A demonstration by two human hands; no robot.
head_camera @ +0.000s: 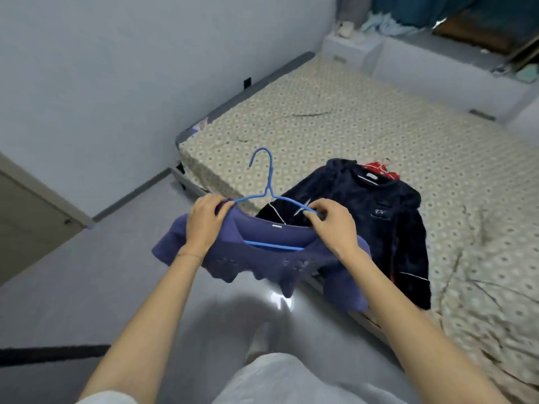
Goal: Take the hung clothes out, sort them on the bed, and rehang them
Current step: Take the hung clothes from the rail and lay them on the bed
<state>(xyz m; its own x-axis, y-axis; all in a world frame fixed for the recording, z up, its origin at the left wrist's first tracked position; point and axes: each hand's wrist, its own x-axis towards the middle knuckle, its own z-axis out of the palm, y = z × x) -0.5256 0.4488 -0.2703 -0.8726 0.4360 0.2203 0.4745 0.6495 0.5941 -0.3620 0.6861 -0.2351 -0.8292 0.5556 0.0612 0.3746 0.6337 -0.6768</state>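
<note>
Left hand [204,223] and right hand [332,225] grip shoulders of purple top [274,259] on hanger [269,182].

The blue hanger [269,199] looks like smooth coated wire. The purple top [262,263] is soft matt cloth, the dark jacket [393,228] fuzzy fleece. The floor [116,258] is glossy.

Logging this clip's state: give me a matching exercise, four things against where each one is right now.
Things:
1 hanger
2 purple top
3 dark robe
4 red cloth

Places:
A lying on the bed
B peeking out past the robe's collar
C threaded through the top's neck
D held over the floor by left hand and right hand

Pairs: 1-C, 2-D, 3-A, 4-B
</note>
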